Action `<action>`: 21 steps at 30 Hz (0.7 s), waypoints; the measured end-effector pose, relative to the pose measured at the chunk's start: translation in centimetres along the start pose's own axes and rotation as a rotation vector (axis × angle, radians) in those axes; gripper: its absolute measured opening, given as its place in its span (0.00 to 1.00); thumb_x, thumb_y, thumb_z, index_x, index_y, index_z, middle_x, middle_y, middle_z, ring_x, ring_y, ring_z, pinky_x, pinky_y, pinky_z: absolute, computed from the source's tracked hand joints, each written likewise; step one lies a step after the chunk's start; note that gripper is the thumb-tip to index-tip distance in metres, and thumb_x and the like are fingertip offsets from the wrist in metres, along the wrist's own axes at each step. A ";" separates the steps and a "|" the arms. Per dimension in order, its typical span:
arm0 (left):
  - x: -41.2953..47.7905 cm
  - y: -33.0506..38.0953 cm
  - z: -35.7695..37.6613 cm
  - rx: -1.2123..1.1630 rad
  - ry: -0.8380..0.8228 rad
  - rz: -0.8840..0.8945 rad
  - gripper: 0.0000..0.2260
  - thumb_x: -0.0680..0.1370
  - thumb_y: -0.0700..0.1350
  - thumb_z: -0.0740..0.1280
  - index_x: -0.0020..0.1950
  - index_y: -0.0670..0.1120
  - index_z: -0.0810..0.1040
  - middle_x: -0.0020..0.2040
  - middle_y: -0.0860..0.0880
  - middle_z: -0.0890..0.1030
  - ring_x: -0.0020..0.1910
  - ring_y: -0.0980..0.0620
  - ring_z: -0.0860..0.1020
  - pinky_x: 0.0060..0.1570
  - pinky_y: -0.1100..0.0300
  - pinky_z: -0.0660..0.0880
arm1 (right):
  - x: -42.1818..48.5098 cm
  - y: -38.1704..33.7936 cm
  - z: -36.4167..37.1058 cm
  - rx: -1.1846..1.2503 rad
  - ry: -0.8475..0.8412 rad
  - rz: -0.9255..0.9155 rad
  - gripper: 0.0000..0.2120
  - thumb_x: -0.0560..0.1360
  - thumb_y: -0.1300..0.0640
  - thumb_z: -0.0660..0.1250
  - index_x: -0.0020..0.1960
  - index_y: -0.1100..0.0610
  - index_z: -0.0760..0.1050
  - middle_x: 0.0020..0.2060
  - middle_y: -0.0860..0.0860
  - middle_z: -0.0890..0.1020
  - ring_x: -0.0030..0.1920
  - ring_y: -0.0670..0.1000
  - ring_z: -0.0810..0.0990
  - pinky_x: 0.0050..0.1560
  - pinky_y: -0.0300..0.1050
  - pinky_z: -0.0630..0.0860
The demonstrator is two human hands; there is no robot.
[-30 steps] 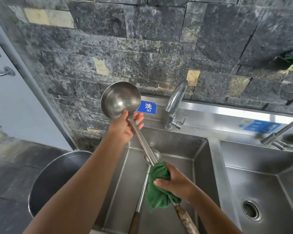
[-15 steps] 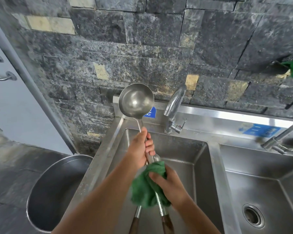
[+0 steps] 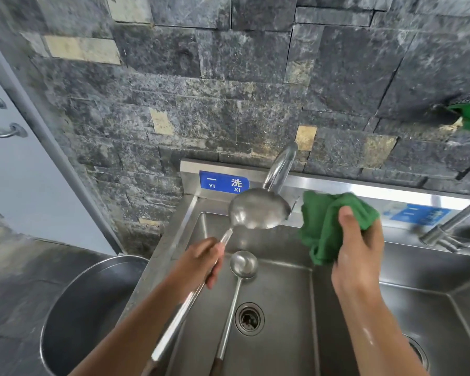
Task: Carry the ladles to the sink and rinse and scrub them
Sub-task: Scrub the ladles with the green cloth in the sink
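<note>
**A:** Item one, large ladle?
**B:** Left hand grips its shaft just below the bowl. The long axis runs from the bowl, under the faucet, back toward the person.
**A:** Scrubber?
**B:** Green cloth, right hand, fingers curled round it. It is just right of the bowl, not touching.
**A:** Item two?
**B:** Small ladle, lying unheld in the sink.

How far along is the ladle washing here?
Done: both ladles at the sink. In hand: left hand holds the big ladle by the tap; right hand grips the green cloth, apart from it. Left: the small ladle lies untouched in the basin; no running water shows.
</note>
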State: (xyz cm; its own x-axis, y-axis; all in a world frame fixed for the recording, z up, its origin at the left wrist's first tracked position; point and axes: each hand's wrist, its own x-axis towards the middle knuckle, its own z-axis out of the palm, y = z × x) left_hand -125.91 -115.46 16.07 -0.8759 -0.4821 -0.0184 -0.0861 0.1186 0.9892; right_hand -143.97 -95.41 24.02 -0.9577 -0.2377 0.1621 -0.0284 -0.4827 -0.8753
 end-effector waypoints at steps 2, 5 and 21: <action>-0.8 -0.4 0.3 0.095 -0.049 -0.003 0.17 0.79 0.56 0.63 0.40 0.44 0.68 0.28 0.48 0.71 0.20 0.52 0.66 0.21 0.63 0.63 | 0.8 -0.9 0.3 -0.097 -0.054 -0.090 0.09 0.74 0.47 0.70 0.53 0.45 0.79 0.44 0.42 0.84 0.44 0.43 0.83 0.39 0.42 0.81; -1.2 -0.1 1.1 0.083 -0.057 -0.042 0.22 0.76 0.58 0.64 0.42 0.39 0.65 0.26 0.51 0.65 0.20 0.56 0.61 0.19 0.64 0.57 | 1.2 -0.3 1.0 -0.381 -0.226 -0.092 0.12 0.72 0.43 0.69 0.54 0.43 0.78 0.46 0.43 0.85 0.46 0.44 0.83 0.48 0.45 0.81; -2.7 2.0 5.8 0.690 -0.163 -0.068 0.14 0.80 0.50 0.63 0.43 0.39 0.74 0.33 0.44 0.74 0.28 0.54 0.67 0.32 0.58 0.63 | -1.8 7.2 2.8 -1.531 -0.762 -0.556 0.14 0.73 0.41 0.60 0.46 0.48 0.78 0.42 0.44 0.83 0.45 0.51 0.81 0.48 0.46 0.78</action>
State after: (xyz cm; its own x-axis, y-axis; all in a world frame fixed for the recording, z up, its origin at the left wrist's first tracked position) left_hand -126.45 -108.89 17.21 -0.9133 -0.3781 -0.1513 -0.3763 0.6415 0.6684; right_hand -141.69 -100.81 18.71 -0.4281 -0.8454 0.3194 -0.9033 0.3897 -0.1791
